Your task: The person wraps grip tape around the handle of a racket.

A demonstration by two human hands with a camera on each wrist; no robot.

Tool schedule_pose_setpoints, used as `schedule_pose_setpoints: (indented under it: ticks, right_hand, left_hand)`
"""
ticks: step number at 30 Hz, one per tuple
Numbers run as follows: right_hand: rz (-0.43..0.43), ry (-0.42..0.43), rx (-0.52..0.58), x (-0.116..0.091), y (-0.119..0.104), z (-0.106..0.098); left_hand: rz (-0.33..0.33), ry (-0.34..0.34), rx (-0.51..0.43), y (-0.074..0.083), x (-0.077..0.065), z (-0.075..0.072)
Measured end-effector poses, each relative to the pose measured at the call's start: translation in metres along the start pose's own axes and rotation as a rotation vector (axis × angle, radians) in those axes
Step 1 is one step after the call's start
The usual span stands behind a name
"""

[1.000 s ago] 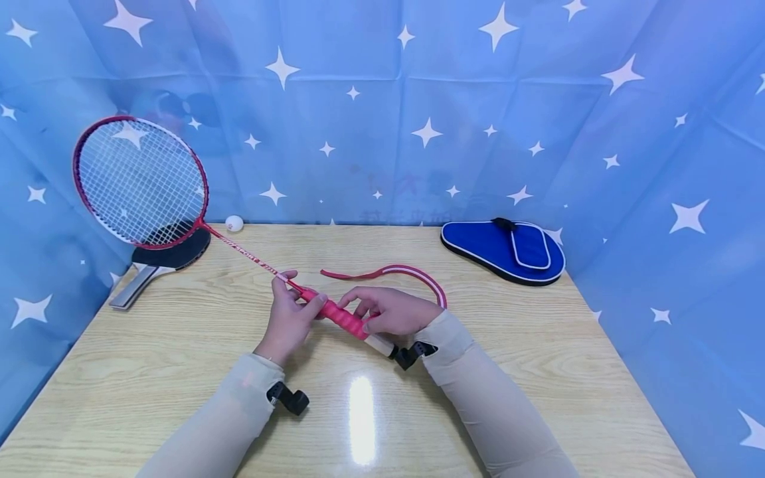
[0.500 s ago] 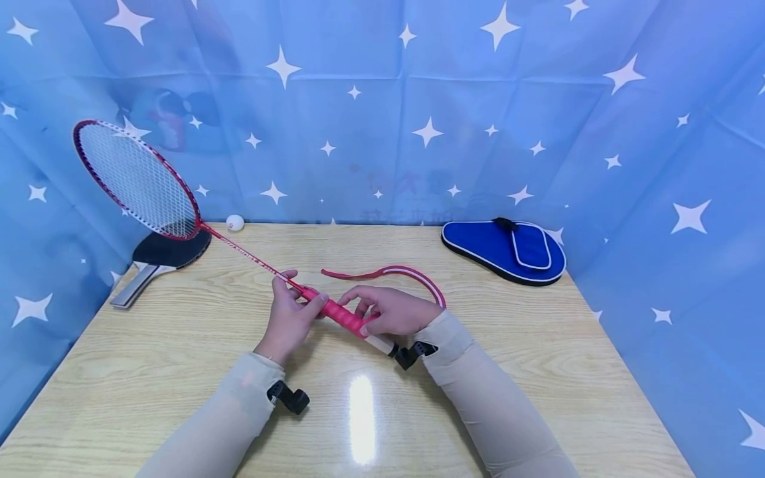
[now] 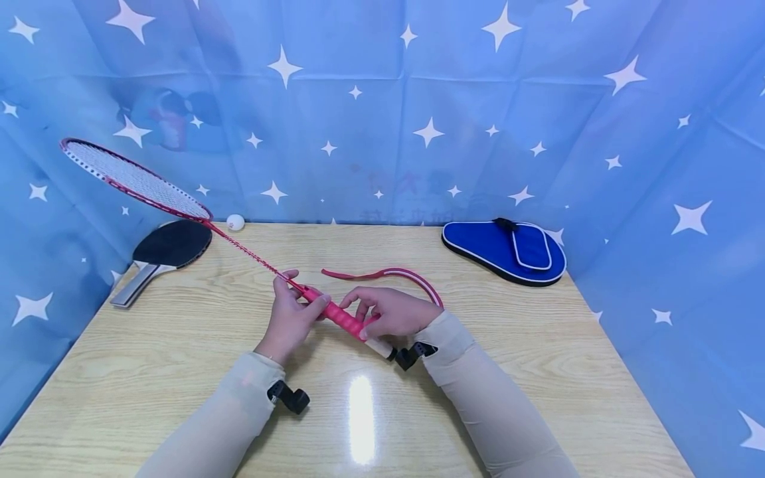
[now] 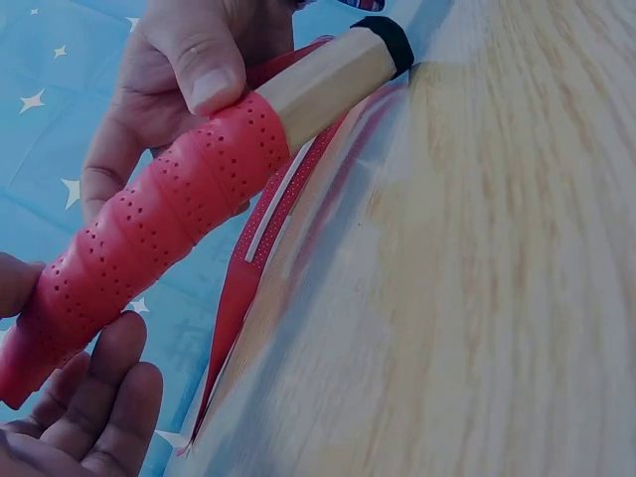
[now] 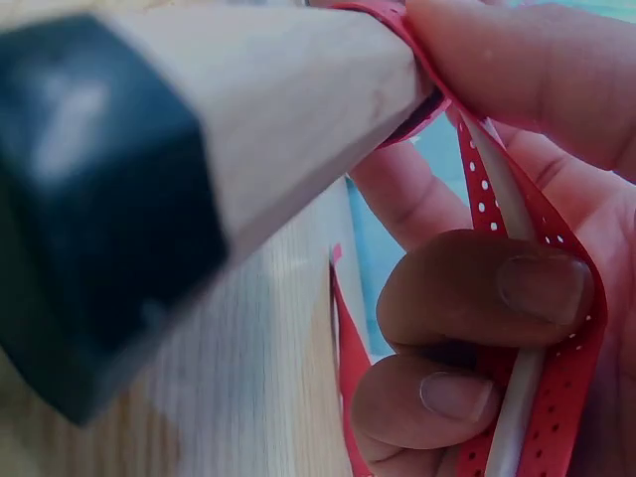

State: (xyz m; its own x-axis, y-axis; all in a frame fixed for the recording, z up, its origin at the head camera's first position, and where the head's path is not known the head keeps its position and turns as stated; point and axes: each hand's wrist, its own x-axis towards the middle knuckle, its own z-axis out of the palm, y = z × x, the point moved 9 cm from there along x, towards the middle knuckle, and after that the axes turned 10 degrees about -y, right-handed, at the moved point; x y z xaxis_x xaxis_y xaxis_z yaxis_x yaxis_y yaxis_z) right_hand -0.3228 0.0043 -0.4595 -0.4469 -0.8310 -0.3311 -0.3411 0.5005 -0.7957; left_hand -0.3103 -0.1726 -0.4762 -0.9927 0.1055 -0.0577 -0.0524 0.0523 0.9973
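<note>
A red badminton racket [image 3: 239, 247] slants across the head view, its head up at the left and nearly edge-on. My left hand [image 3: 287, 322] holds it at the top of the handle, thumb above and fingers beneath. Red perforated grip tape [image 4: 164, 214] is wound round most of the handle. Below the wrap show bare wood [image 4: 323, 87] and a black end cap [image 5: 109, 199]. My right hand [image 3: 397, 313] has its thumb on the wrap's lower edge. Its curled fingers hold the loose tape [image 5: 561, 407], which has a pale strip along it; the tape's tail curves over the table.
A black table tennis bat [image 3: 173, 244] lies at the back left, with a white ball [image 3: 236, 222] nearby. At the back right sits a blue bat case [image 3: 484, 245]. A starred blue curtain [image 3: 358, 119] stands behind the wooden table [image 3: 209, 345].
The racket has turned about its shaft, so its head goes from facing me to nearly edge-on, uncovering the black bat. Both hands stay almost in place.
</note>
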Motion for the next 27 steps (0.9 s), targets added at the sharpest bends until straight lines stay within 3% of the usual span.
schedule_pose_setpoints:
  ticks: [9, 19, 27]
  right_hand:
    - [0.007, -0.018, 0.065, -0.0011, 0.0001, 0.0007]
    - [-0.02, -0.009, 0.008, 0.001, -0.0012, 0.0008]
    - [-0.025, -0.031, 0.062, 0.0, -0.0005, 0.0025]
  left_hand:
    - [0.0, 0.003, 0.004, 0.0019, 0.0001, 0.0003]
    - [0.003, -0.014, 0.015, 0.002, -0.0007, 0.0017]
    - [-0.01, -0.013, 0.024, 0.0017, -0.0015, 0.0008]
